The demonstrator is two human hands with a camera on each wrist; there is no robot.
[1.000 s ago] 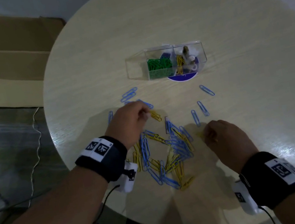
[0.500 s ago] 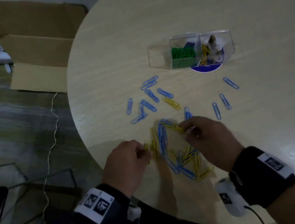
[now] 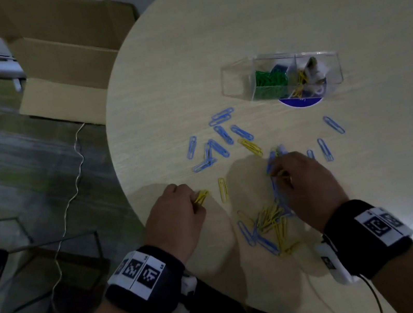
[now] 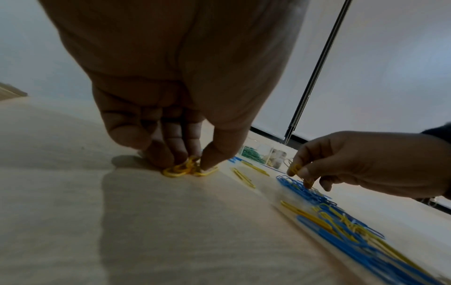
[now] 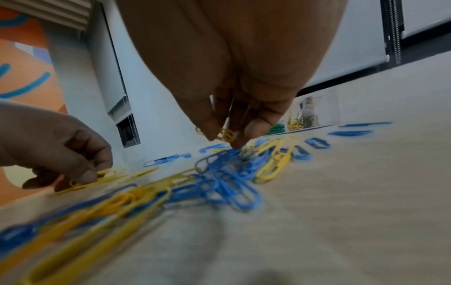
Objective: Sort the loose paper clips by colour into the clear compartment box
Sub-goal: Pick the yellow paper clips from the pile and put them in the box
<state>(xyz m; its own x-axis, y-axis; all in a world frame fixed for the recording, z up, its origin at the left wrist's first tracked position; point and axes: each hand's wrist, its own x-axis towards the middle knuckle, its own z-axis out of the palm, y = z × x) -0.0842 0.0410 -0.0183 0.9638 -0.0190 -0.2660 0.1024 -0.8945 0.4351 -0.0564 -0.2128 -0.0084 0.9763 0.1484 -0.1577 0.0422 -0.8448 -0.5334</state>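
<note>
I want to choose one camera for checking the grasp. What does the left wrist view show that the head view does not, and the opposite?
Only the left wrist view shows the left hand's thumb and fingertips pinching a bunch of yellow clips down on the table, and the right hand holding a yellow clip.

Only the head view shows the whole round table, the blue clips scattered beyond the pile, and the cardboard box on the floor.

Both show the mixed pile and the clear compartment box with green clips inside.
</note>
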